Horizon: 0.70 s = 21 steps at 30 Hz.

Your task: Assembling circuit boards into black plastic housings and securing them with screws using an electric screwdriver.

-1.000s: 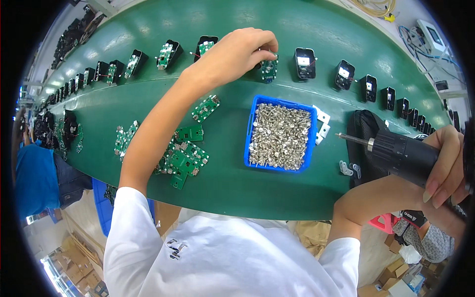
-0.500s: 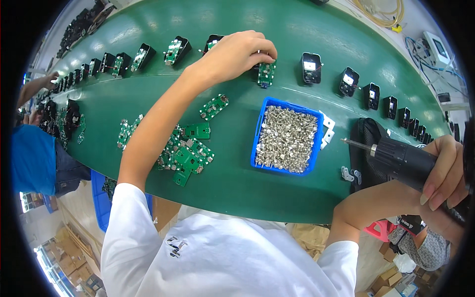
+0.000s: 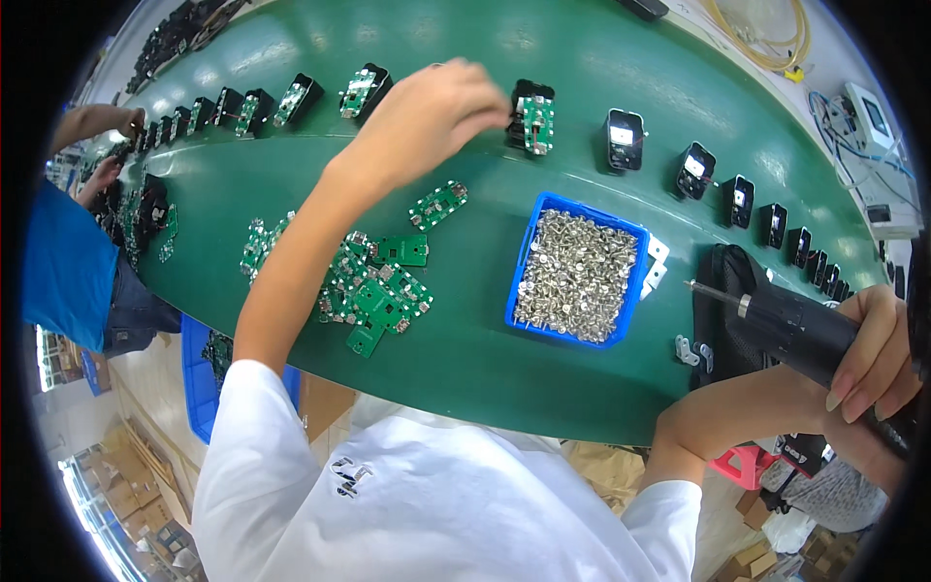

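The fingers of your left hand are curled in and blurry, so I can't tell if they pinch anything small. Their tips are just beside a green board, which lies over the mouth of a black case. I can't tell if it sits all the way in. It looks best to touch a board like that only by its edges, gently, and check that it lies flat, with no wire caught under it.

Your right hand is wrapped around a black power screwdriver. Its thin metal tip points left, well away from the board. Keeping it there while your left hand works seems safe.

The board is thin, flat and stiff, with bumpy little parts on top. The case is a dark, smooth box with round corners, likely plastic.

Nearer your body, a shiny blue tray is full of silvery screws, hard and round-headed. Left of it is a messy heap of green boards. More black cases stand in a curved line to the right, on the smooth green table.
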### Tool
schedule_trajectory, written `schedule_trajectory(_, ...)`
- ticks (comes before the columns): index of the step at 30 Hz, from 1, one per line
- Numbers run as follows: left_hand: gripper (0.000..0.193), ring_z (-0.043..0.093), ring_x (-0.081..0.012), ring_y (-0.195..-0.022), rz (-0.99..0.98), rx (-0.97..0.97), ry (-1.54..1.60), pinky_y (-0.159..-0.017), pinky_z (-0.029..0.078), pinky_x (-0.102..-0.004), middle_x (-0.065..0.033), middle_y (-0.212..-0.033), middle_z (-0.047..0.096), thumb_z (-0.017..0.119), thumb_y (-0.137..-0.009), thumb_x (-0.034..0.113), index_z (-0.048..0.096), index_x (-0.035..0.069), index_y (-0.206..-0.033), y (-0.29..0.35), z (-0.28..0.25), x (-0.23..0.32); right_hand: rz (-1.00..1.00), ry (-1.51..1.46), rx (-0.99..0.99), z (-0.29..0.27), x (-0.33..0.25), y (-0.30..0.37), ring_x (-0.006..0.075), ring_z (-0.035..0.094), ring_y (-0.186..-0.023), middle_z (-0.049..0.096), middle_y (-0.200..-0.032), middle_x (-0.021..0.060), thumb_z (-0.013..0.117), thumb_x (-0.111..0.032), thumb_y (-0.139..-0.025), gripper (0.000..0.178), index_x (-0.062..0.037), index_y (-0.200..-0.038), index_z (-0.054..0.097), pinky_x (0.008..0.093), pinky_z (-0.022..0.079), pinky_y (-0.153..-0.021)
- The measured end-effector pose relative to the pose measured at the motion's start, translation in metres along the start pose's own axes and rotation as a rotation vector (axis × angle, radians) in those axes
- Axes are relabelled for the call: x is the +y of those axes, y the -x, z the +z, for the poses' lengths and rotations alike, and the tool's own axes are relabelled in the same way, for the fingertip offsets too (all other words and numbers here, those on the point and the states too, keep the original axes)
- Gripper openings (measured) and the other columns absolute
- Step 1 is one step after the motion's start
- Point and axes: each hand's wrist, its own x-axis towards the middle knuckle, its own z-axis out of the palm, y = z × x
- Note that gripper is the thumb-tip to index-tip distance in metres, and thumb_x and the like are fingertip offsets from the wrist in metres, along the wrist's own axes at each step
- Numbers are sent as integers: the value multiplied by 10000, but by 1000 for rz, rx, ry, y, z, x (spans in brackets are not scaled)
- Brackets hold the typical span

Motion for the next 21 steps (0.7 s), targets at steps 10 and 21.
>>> schedule_trajectory(10,140,563,-195,-721,-324,-229,355,-687,472,-325,-36,-852,603,745,-856,145,646,51,-888,58,-19,14,-6,-6,-15,28,12,-16,145,475,-430,503,-706,8,364,-701,-993,673,-62,-1090,552,285,477,-347)
schedule_trajectory(21,127,520,-155,-602,-778,-107,-12,-598,440,-311,0,-749,624,745,-867,158,661,66,-896,124,-30,40,-45,-17,-7,-178,-74,124,147,478,-434,505,-711,9,359,-700,-994,676,-61,-1095,551,286,481,-350)
